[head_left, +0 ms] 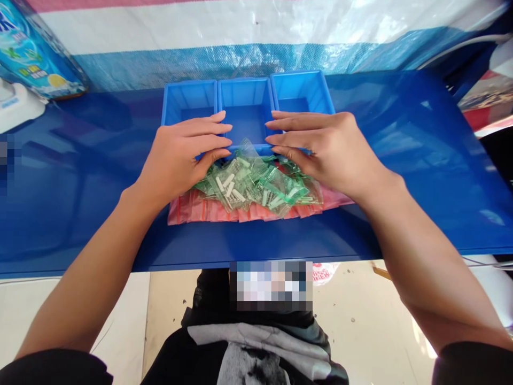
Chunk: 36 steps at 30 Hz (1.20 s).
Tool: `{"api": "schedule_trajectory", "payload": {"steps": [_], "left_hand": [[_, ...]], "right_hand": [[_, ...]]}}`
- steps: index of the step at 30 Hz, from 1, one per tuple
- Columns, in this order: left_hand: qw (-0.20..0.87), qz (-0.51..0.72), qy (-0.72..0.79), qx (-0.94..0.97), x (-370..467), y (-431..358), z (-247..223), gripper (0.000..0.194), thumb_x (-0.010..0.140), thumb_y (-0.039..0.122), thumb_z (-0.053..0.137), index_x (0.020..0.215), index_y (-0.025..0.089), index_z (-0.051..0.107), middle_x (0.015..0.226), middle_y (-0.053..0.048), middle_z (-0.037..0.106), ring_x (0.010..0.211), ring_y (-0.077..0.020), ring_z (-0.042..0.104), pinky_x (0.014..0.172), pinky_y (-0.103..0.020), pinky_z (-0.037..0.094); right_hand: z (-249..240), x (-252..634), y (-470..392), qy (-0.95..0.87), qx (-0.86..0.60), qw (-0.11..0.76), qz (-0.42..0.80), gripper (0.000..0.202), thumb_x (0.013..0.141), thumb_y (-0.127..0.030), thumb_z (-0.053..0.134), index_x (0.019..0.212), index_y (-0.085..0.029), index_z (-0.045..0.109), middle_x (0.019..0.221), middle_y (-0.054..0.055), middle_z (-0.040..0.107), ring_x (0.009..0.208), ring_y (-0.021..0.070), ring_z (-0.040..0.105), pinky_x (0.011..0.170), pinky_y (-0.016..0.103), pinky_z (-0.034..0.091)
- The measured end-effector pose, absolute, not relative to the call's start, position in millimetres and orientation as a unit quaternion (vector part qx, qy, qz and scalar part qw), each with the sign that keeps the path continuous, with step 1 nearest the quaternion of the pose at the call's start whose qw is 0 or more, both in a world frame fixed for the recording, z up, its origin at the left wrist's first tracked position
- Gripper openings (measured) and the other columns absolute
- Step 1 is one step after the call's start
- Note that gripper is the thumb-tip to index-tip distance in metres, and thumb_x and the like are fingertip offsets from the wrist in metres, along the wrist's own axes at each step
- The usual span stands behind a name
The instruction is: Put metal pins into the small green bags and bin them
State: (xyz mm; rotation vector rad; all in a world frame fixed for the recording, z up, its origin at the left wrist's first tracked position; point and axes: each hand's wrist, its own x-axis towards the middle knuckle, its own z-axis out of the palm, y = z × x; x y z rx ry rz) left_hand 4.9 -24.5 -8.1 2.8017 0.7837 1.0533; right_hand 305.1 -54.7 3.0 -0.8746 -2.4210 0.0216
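Three small blue bins stand side by side on the table: a left bin [192, 91], a middle bin [245, 88] and a right bin [298, 83]. My left hand [192, 141] reaches over the front of the left bin, fingers stretched towards the middle one. From the other side my right hand [316, 139] mirrors it, fingers extended at the middle bin's right wall. Whether the fingertips touch the bin walls, I cannot tell. Below my hands lies a pile of clear and green-tinted zip bags [256, 184] with small white and glassy pieces inside. Pink bags [224, 214] with red-orange strips lie under that pile.
A blue table [420, 187] spans the view, its front edge just before my lap. At the far left stand a blue printed packet [40, 59] and a white object [20, 104]. Behind hangs a striped plastic sheet [180, 32].
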Motion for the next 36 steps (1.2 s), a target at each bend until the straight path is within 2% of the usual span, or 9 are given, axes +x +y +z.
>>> {"api": "schedule_trajectory", "payload": {"steps": [4, 8, 11, 16, 23, 26, 30, 33, 36], "left_hand": [[-0.006, 0.358, 0.223, 0.907, 5.2, -22.5, -9.3, 0.015, 0.102, 0.024, 0.073, 0.115, 0.028, 0.078, 0.123, 0.000, 0.080, 0.124, -0.0244, 0.075, 0.104, -0.038, 0.067], [-0.015, 0.337, 0.235, 0.912, 6.6, -24.1, -8.3, 0.018, 0.103, 0.024, 0.070, 0.119, 0.029, 0.077, 0.125, -0.001, 0.079, 0.126, -0.0260, 0.073, 0.106, -0.041, 0.067], [-0.006, 0.327, 0.253, 0.911, 8.0, -27.4, -6.7, 0.020, 0.105, 0.022, 0.065, 0.118, 0.031, 0.077, 0.125, 0.000, 0.079, 0.129, -0.0260, 0.072, 0.108, -0.043, 0.065], [0.009, 0.327, 0.266, 0.907, 7.9, -28.6, -6.2, 0.024, 0.105, 0.021, 0.061, 0.120, 0.033, 0.076, 0.127, 0.003, 0.078, 0.129, -0.0255, 0.072, 0.109, -0.044, 0.063], [0.000, 0.311, 0.279, 0.909, 3.5, -24.3, -7.7, 0.029, 0.108, 0.027, 0.061, 0.135, 0.028, 0.068, 0.137, 0.000, 0.074, 0.128, -0.0244, 0.072, 0.110, -0.044, 0.062], [0.001, 0.294, 0.290, 0.911, 1.9, -21.2, -10.4, 0.031, 0.111, 0.033, 0.055, 0.139, 0.026, 0.066, 0.141, 0.000, 0.072, 0.125, -0.0239, 0.072, 0.107, -0.042, 0.063], [0.022, 0.338, 0.282, 0.898, 5.0, -23.5, -7.5, 0.043, 0.111, 0.037, 0.056, 0.151, 0.021, 0.057, 0.141, -0.006, 0.071, 0.122, -0.0240, 0.073, 0.107, -0.038, 0.063], [-0.001, 0.410, 0.245, 0.879, 12.1, -32.3, 0.6, 0.059, 0.107, 0.039, 0.065, 0.162, 0.025, 0.045, 0.160, -0.009, 0.055, 0.133, -0.0287, 0.067, 0.101, -0.038, 0.066], [-0.042, 0.443, 0.190, 0.875, 20.2, -43.7, 7.7, 0.041, 0.106, 0.032, 0.067, 0.147, 0.032, 0.063, 0.153, -0.002, 0.063, 0.133, -0.0281, 0.068, 0.101, -0.039, 0.066]], "right_hand": [[9.9, 297.1, -59.5, -0.894, -0.311, 0.321, -0.028, 0.026, 0.111, -0.033, 0.058, 0.120, -0.019, 0.077, 0.124, 0.010, 0.080, 0.115, 0.0275, 0.077, 0.095, 0.046, 0.066], [12.2, 286.9, -65.5, -0.915, -0.297, 0.268, -0.049, 0.036, 0.108, -0.050, 0.060, 0.127, -0.024, 0.075, 0.110, 0.008, 0.079, 0.105, 0.0296, 0.073, 0.088, 0.048, 0.061], [8.3, 284.2, -67.1, -0.919, -0.305, 0.247, -0.029, 0.028, 0.110, -0.037, 0.056, 0.128, -0.027, 0.075, 0.104, 0.005, 0.079, 0.103, 0.0288, 0.073, 0.085, 0.046, 0.059], [9.1, 282.7, -68.0, -0.899, -0.320, 0.300, -0.006, 0.027, 0.111, -0.031, 0.053, 0.107, -0.027, 0.080, 0.092, 0.003, 0.080, 0.090, 0.0255, 0.074, 0.082, 0.044, 0.060], [14.4, 281.3, -74.1, -0.853, -0.376, 0.360, 0.037, 0.021, 0.109, -0.031, 0.058, 0.115, -0.030, 0.078, 0.108, 0.002, 0.083, 0.098, 0.0239, 0.078, 0.090, 0.041, 0.064], [20.3, 278.2, -79.4, -0.807, -0.423, 0.412, 0.016, 0.023, 0.110, -0.030, 0.055, 0.114, -0.030, 0.078, 0.115, 0.002, 0.082, 0.104, 0.0239, 0.078, 0.094, 0.040, 0.064], [28.6, 270.7, -83.6, -0.679, -0.453, 0.577, 0.043, 0.015, 0.105, -0.029, 0.063, 0.102, -0.027, 0.078, 0.100, 0.004, 0.079, 0.081, 0.0230, 0.072, 0.077, 0.039, 0.063], [27.6, 264.2, -85.8, -0.663, -0.411, 0.612, 0.130, 0.008, 0.100, -0.023, 0.072, 0.106, -0.027, 0.075, 0.104, 0.003, 0.076, 0.099, 0.0246, 0.076, 0.088, 0.040, 0.065], [22.0, 256.7, -91.3, -0.685, -0.396, 0.576, 0.206, 0.012, 0.100, -0.018, 0.072, 0.108, -0.028, 0.072, 0.114, 0.003, 0.077, 0.116, 0.0273, 0.075, 0.099, 0.044, 0.064]]}}
